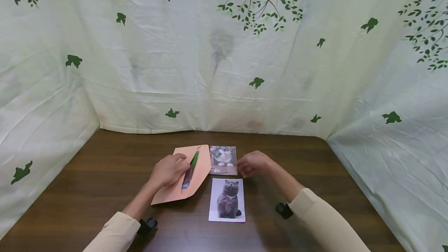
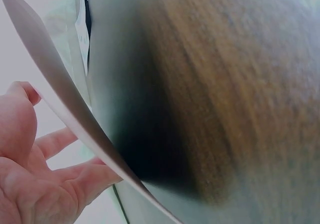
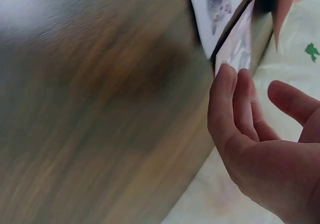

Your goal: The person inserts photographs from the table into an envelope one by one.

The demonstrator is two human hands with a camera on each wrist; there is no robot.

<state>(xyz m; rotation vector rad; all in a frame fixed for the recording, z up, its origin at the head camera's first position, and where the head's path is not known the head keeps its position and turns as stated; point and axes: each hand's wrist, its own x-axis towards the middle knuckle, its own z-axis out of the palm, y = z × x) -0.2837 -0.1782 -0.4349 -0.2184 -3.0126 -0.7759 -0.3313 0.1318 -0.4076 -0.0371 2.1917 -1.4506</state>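
Observation:
On the left, a peach paper envelope (image 1: 201, 180) is tilted above the table, its slit gaping. Through the slit shows part of a picture (image 1: 189, 175) with a green end. My left hand (image 1: 170, 169) holds the envelope beside the slit; in the left wrist view its fingers (image 2: 95, 176) meet the paper. To the right lies a photo of a grey-and-white cat (image 1: 223, 169). At that photo's right edge is my right hand (image 1: 254, 164), fingertips at the edge and thumb apart. Nearer me lies a photo of a sitting grey cat (image 1: 227, 200) on white.
The dark brown wooden table (image 1: 105, 182) is bordered at the back and sides by a pale curtain (image 1: 196, 61) printed with leaves. A black wrist device (image 1: 148, 225) sits below the left sleeve, and another (image 1: 284, 210) by the right sleeve.

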